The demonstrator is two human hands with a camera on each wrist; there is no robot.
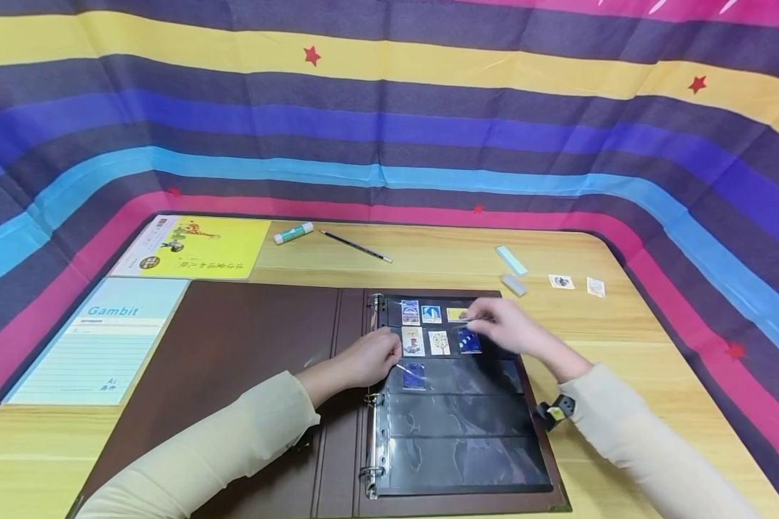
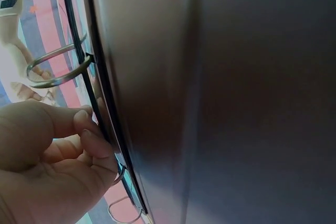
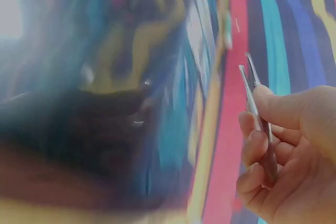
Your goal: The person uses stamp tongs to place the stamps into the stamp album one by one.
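A brown ring binder point(image 1: 266, 346) lies spread out, a black stamp page point(image 1: 461, 461) with clear strips on its right side. Several stamps point(image 1: 412, 342) sit in the upper two rows, and a dark blue stamp point(image 1: 413, 376) is at the left of the third. My left hand point(image 1: 371, 358) pinches the page's inner edge beside the metal rings point(image 2: 60, 72); its fingertips are partly hidden. Metal tweezers point(image 3: 257, 103) are held in my right hand point(image 1: 509, 328), over the right end of the upper rows. Whether the tweezer tips touch a stamp is unclear.
Two loose stamps point(image 1: 561, 282) lie at the right, near a grey eraser point(image 1: 513, 285) and a pale blue strip point(image 1: 511, 260). Behind the binder are a glue stick point(image 1: 293, 233) and a pencil point(image 1: 355, 246). A yellow book point(image 1: 227, 249) and Gambit notebook point(image 1: 97, 346) lie left.
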